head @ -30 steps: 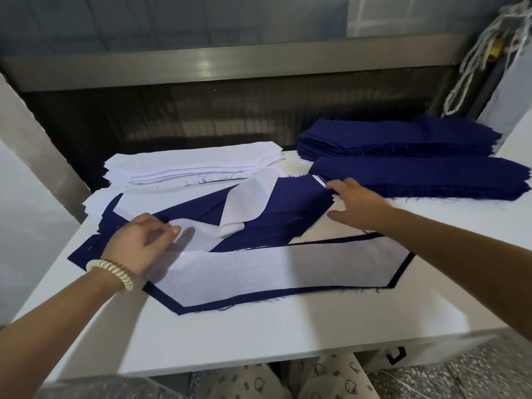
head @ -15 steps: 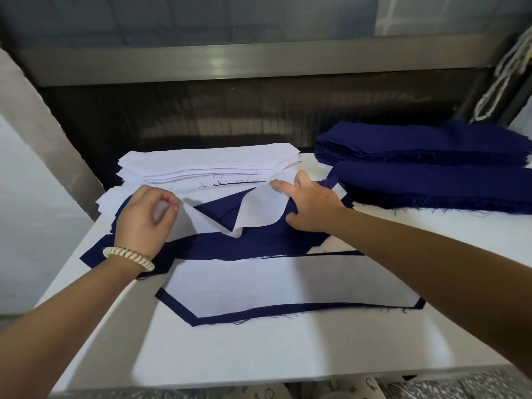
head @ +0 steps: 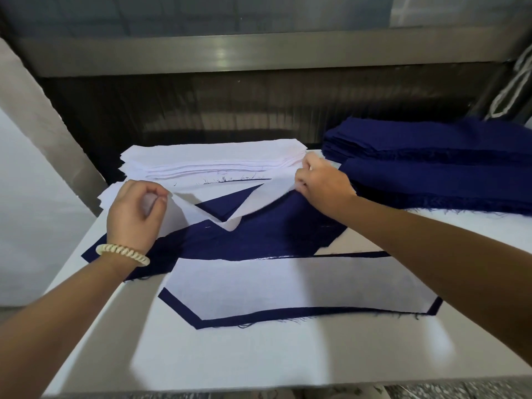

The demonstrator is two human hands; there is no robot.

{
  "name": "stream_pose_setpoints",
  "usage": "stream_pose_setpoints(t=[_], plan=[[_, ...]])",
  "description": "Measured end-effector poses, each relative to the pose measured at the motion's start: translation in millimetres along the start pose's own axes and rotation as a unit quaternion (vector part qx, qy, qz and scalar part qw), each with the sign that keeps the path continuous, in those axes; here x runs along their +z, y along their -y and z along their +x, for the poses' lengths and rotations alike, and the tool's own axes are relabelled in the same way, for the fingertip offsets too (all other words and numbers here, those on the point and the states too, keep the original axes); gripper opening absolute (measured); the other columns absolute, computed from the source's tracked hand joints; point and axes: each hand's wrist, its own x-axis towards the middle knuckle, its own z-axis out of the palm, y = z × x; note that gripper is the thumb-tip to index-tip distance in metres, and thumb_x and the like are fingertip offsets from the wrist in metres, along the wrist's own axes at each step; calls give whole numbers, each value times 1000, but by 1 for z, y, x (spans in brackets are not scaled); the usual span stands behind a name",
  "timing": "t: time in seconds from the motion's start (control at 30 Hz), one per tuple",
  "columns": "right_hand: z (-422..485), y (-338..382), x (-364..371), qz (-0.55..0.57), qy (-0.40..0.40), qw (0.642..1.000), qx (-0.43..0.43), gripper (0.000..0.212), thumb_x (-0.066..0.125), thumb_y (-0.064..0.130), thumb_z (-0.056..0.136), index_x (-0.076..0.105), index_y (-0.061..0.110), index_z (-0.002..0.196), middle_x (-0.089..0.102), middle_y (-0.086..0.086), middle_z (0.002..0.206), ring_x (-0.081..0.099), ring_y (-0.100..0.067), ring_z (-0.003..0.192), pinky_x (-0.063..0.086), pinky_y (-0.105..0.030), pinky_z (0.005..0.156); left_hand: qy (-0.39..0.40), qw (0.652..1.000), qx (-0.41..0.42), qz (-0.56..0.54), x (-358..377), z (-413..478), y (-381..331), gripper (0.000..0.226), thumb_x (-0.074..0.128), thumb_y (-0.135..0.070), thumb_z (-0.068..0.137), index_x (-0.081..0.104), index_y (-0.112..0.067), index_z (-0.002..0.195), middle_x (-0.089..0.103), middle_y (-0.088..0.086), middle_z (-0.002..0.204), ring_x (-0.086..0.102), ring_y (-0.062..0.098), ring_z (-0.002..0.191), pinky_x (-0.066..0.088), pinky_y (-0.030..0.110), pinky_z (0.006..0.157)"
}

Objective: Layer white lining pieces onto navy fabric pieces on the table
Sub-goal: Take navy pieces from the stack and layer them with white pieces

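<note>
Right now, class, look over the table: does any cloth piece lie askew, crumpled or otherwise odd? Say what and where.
The thin white lining piece pinched by the left hand and right hand sags in a fold mid-span, not flat on the navy fabric piece beneath. Loose threads fray from the near edge of the front navy piece.

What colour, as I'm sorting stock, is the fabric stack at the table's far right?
Navy blue stack, with frayed edges; head view shows it best.
</note>
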Motion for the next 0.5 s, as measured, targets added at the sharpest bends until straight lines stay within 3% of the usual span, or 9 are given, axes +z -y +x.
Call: stream_pose_setpoints(t=[0.13,0.23,0.4,0.5], plan=[[-3,-21,-11,108,-93,989,35,16,54,14,91,66,3,95,49,-14,115,46,-29,100,38,-32,72,-23,1000,-16,-3,-3,-1,8,13,58,-5,88,61,-17,87,50,-21,87,46,-18,88,31,-1,79],[-10,-39,-18,114,-124,985,29,16,64,11,84,70,-3,89,53,-19,112,45,-37,99,40,-39,82,-15,999,-21,-20,-6,-1,9,19,59,-4,88,58,-23,84,53,-20,89,48,-16,89,32,0,82],[-27,-60,-37,152,-96,981,74,22,70,25,82,72,5,90,54,-7,117,39,-29,114,34,-34,94,66,996,-17,-65,-8,-6,1,34,62,-3,86,57,-36,78,59,-16,90,53,-12,88,37,3,83],[-41,-72,-46,135,-49,985,94,30,68,33,83,69,6,96,58,-4,116,39,-25,118,28,-39,98,84,992,-34,-86,-8,-7,-7,30,66,-4,84,60,-32,76,62,-16,88,54,-12,75,38,1,72]])
